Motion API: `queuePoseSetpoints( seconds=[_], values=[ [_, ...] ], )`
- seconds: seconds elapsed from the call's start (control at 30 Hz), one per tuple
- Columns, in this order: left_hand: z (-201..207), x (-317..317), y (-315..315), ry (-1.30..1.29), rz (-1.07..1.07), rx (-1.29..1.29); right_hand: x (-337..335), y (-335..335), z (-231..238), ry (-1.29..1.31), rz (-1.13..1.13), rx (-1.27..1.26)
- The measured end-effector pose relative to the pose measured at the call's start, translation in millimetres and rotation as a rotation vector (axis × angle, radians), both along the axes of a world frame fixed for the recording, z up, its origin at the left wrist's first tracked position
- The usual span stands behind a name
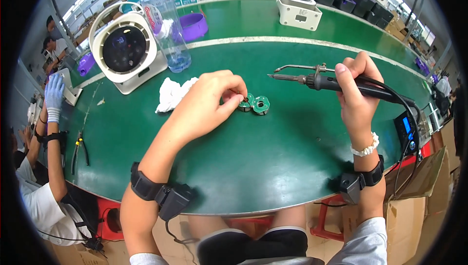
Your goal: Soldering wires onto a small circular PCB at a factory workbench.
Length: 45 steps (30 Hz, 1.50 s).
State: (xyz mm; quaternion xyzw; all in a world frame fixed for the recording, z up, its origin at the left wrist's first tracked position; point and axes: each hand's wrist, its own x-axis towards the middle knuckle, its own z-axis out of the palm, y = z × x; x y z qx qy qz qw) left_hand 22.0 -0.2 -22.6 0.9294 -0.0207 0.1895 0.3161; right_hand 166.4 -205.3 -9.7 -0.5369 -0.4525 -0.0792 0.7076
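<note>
Two small round green circuit boards lie side by side, touching, mid green tabletop. Judged light, stiff, thin; fragile at solder points; best pinched at rim.

Left hand: forearm angled in from lower left, wrist bent, thumb and forefinger closed on rim of left board, pinning it down.

Right hand: fist clamped on black soldering iron handle, tip pointing left, raised, near boards but apart. Cable trails right.

White cloth just left of left hand.

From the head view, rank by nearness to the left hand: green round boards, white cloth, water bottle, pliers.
From the left hand:
1. Green round boards, at its fingertips.
2. White cloth, just left.
3. Water bottle, behind, upper left.
4. Pliers, far left edge.
</note>
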Motion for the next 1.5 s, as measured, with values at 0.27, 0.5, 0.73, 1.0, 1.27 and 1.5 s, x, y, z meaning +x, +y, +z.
queuePoseSetpoints(
  seconds=[0.27,0.5,0.73,1.0,1.27,1.5],
  values=[
    [-0.5,0.6,-7.9,0.015,-0.001,-0.117,-10.0,2.8,-0.1,-0.031,-0.045,-0.117],
    [-2.6,-1.9,-9.6,-0.033,0.027,-0.042,-5.9,3.8,-2.7,-0.071,-0.033,-0.097],
    [6.8,-7.3,-18.3,-0.023,0.069,-0.054,-5.5,4.4,-3.4,-0.056,-0.043,-0.103],
    [9.4,-6.4,-18.7,-0.001,0.064,-0.049,1.3,5.8,-8.4,-0.060,-0.048,-0.094],
    [8.4,-11.0,-16.3,-0.063,0.070,0.003,-2.2,5.8,-6.7,-0.042,-0.039,-0.108],
    [-0.3,-1.8,-24.3,-0.140,0.017,-0.063,1.3,-2.1,-4.6,-0.137,-0.066,-0.130]
  ],
)
